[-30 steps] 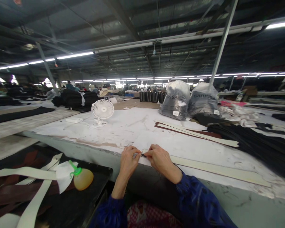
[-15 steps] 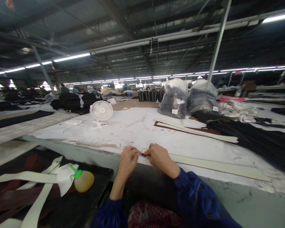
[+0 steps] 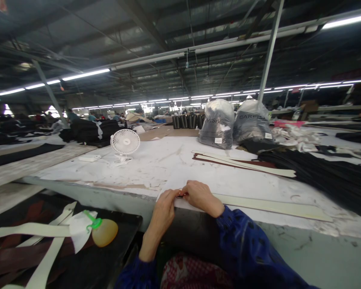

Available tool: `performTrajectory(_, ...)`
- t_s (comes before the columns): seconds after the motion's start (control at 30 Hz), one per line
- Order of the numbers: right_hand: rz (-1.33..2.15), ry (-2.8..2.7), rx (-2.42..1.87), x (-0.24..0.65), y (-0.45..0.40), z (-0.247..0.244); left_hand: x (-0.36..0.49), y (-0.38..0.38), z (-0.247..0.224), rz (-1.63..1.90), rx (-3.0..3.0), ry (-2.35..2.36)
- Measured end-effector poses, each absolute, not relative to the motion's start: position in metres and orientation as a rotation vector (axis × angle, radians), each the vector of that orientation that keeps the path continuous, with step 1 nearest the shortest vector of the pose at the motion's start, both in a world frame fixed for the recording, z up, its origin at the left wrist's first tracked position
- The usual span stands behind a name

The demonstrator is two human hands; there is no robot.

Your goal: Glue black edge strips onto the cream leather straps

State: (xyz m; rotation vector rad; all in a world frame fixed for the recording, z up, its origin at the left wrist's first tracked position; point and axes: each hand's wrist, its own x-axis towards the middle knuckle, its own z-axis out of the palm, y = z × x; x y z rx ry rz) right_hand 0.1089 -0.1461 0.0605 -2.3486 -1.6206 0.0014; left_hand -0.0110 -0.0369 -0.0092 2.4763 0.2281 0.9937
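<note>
A long cream strip [image 3: 270, 205] lies along the front edge of the table, its left end running under my right hand [image 3: 201, 196]. That hand is closed, thumb and fingers pinching the strip's end, where a small dark bit shows. My left hand [image 3: 164, 209] is closed too, its fingertips pinching the same end from the left. The fingertips of both hands nearly meet there. Most of the strip's end is hidden behind the fingers.
A white fan [image 3: 125, 142] stands on the white-covered table [image 3: 156, 168]. More cream and brown strips [image 3: 243, 164] lie farther back, near black material [image 3: 319, 176] and filled plastic bags [image 3: 217, 124]. A yellowish squeeze bottle [image 3: 104, 232] with a green top rests at lower left among loose strips.
My hands have come closer together, with the left fingertips now over the strip's end. Less of that end shows between them. The view has shifted slightly.
</note>
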Motion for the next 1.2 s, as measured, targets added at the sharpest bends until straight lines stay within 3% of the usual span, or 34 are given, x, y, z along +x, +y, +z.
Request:
performTrajectory(0.2, 0.174, -1.492, -2.241, 0.139, -0.183, 0.073, -0.01, -0.034, -0.013, 1.01, 2.542, 0.206)
performTrajectory(0.4, 0.056, -1.476, -2.374, 0.147, -0.215, 0.073, -0.007, -0.031, -0.016, 1.006, 2.64, 0.165)
performTrajectory(1.2, 0.011, -1.553, -2.483, 0.147, -0.214, 0.058, -0.008, -0.027, -0.018, 0.943, 2.646, 0.12)
